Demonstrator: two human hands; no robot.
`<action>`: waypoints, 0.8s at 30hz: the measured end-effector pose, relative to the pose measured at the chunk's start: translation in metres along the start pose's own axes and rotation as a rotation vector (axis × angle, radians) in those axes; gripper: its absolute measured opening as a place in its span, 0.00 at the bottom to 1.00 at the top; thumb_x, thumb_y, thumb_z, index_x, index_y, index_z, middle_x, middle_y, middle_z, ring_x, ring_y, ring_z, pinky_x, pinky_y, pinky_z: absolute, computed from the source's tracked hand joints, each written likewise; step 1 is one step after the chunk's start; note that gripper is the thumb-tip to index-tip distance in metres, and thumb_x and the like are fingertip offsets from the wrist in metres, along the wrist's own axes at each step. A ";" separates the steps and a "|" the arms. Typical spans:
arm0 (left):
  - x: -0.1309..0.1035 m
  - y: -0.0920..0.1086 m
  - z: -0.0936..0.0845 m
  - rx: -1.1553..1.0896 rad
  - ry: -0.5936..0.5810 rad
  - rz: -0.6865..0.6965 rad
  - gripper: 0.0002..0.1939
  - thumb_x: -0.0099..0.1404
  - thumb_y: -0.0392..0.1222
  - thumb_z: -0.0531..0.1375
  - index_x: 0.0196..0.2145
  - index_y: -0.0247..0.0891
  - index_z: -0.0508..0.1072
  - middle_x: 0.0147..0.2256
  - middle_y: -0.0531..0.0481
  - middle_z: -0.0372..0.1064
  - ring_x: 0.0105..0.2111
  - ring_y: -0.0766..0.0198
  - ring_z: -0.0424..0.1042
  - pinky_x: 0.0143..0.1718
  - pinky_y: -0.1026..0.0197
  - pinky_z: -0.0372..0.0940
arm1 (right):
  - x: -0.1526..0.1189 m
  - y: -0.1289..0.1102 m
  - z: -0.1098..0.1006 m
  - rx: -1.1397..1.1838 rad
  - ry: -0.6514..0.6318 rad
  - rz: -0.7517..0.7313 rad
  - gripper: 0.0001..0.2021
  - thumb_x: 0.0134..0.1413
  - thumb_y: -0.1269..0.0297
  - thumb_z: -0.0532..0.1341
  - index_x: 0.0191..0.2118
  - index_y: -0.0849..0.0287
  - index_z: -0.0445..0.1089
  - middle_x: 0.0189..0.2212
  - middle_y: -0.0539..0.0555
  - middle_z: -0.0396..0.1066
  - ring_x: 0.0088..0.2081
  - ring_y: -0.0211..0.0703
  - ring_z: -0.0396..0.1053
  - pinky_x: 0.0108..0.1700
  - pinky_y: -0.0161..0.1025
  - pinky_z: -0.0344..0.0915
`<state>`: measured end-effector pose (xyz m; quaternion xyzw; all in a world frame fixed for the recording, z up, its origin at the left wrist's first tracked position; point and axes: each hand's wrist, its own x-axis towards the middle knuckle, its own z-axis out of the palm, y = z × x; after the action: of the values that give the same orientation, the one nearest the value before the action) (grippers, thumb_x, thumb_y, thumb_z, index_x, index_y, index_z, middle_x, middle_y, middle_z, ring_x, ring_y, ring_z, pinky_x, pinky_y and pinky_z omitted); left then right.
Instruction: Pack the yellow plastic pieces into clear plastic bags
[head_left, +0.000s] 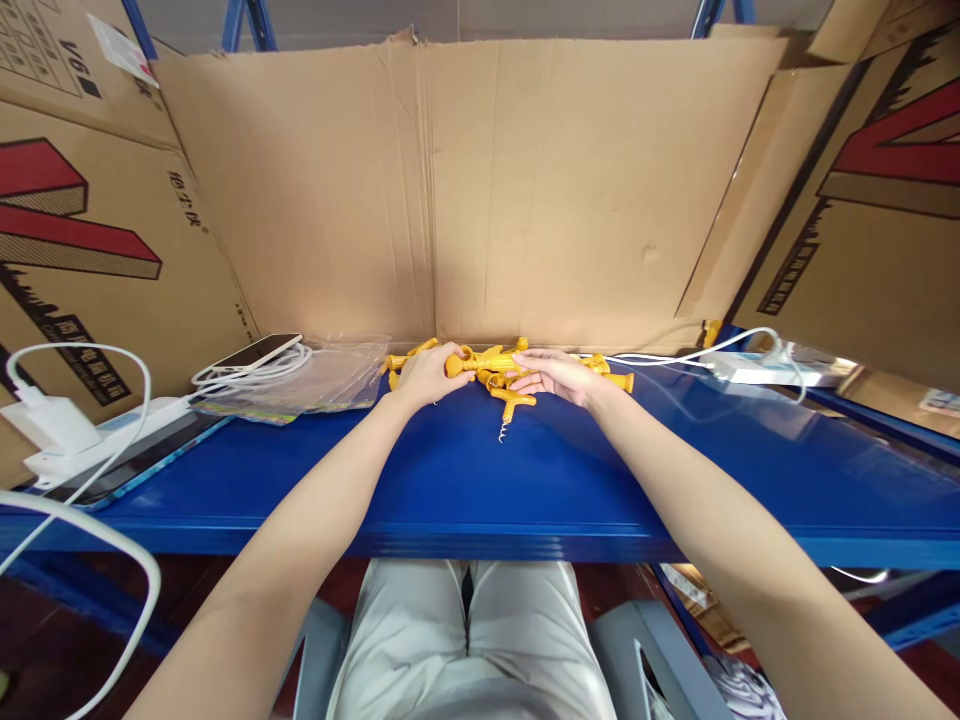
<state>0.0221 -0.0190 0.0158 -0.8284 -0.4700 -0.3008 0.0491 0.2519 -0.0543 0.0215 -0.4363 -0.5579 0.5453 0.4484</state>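
Observation:
A small heap of yellow plastic corkscrew parts lies on the blue shelf against the cardboard. My left hand [427, 376] is closed, its thumb and fingers curled round the knobbed end of a yellow corkscrew part [491, 364], whose ribbed body reaches towards the right. At the far end of that part is my right hand [559, 376], fingers stretched out and apart, fingertips beside or touching it. In front of the heap lies a yellow T-handled corkscrew [510, 403] with its metal spiral towards me. More yellow pieces [600, 366] show behind the right hand; the hands partly hide the heap.
Cardboard [600, 180] walls the back and both sides of the blue shelf [480, 480]. Clear plastic bags [337, 375], a phone [259, 354] and a white charger [56, 425] with cables lie at the left. A white power strip [780, 368] stands at the right.

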 end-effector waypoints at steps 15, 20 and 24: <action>0.009 -0.048 0.000 -0.258 0.404 -0.604 0.21 0.59 0.34 0.50 0.51 0.42 0.59 0.48 0.43 0.68 0.51 0.51 0.65 0.51 0.44 0.56 | 0.052 -0.007 0.049 -0.046 0.361 -0.479 0.14 0.47 0.69 0.63 0.39 0.57 0.60 0.38 0.51 0.69 0.42 0.38 0.71 0.50 0.40 0.64; 0.011 -0.063 0.004 -0.400 0.411 -0.767 0.18 0.54 0.33 0.53 0.43 0.44 0.62 0.43 0.46 0.71 0.49 0.52 0.68 0.50 0.44 0.57 | 0.088 0.002 0.074 -0.616 0.318 -0.565 0.16 0.49 0.72 0.58 0.46 0.60 0.61 0.45 0.57 0.68 0.47 0.44 0.67 0.51 0.43 0.63; 0.012 -0.062 0.004 -0.434 0.395 -0.789 0.15 0.55 0.33 0.51 0.41 0.43 0.63 0.43 0.46 0.70 0.49 0.54 0.68 0.49 0.46 0.59 | 0.105 0.013 0.095 -1.013 0.275 -0.564 0.19 0.50 0.77 0.54 0.50 0.61 0.62 0.51 0.61 0.65 0.53 0.47 0.64 0.55 0.45 0.59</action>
<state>-0.0221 0.0261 0.0067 -0.5052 -0.6562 -0.5389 -0.1540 0.1361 0.0274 0.0104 -0.4975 -0.7796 0.0096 0.3803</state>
